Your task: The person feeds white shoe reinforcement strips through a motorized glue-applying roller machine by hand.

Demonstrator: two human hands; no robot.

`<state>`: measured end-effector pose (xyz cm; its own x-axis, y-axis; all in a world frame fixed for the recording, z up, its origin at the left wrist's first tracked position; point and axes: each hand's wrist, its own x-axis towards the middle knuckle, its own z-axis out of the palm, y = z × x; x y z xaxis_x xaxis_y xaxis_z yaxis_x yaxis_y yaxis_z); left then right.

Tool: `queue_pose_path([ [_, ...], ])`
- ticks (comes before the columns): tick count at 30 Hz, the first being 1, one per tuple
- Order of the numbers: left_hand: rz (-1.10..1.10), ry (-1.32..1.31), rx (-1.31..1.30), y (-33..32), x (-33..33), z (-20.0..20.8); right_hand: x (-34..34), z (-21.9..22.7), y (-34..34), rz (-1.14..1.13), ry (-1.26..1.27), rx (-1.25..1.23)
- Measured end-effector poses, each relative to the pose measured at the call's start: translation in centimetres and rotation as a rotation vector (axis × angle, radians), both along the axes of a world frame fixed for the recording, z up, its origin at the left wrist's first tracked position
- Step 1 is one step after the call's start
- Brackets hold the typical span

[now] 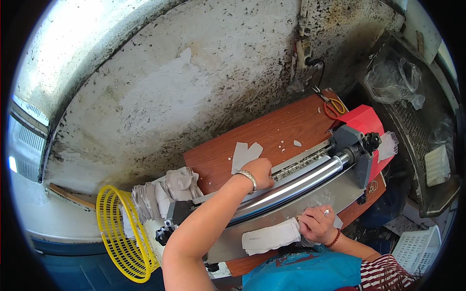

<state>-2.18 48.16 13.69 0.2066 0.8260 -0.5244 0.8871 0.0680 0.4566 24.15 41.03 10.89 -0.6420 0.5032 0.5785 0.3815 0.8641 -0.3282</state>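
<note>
Your left hand [259, 172] reaches over the chrome roller [291, 186], fingers curled on a white paper piece [244, 155] just beyond it. Right hand [318, 223] pins the paper stack [272, 236] w/ closed fingers. Keep fingertips off the roller & pull flat.

A stained, peeling wall [160, 87] (darkened with black specks toward the right) is seen behind a wood-grain table [272, 131]. Daylight is admitted through a window [26, 131] at far left.
</note>
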Motion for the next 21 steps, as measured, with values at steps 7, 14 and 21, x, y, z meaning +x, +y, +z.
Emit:
queue_pose_path([
  [7,0.083,0.140,0.035,0.2,1.3,-0.1,0.1,-0.2,0.1,-0.006,-0.005,-0.002],
  [14,0.072,0.208,0.107,0.2,1.9,-0.3,0.1,0.0,0.1,-0.007,-0.004,0.000],
  [21,0.179,-0.122,-0.034,0.8,-0.7,-1.4,0.0,0.1,0.1,-0.004,-0.008,0.002],
])
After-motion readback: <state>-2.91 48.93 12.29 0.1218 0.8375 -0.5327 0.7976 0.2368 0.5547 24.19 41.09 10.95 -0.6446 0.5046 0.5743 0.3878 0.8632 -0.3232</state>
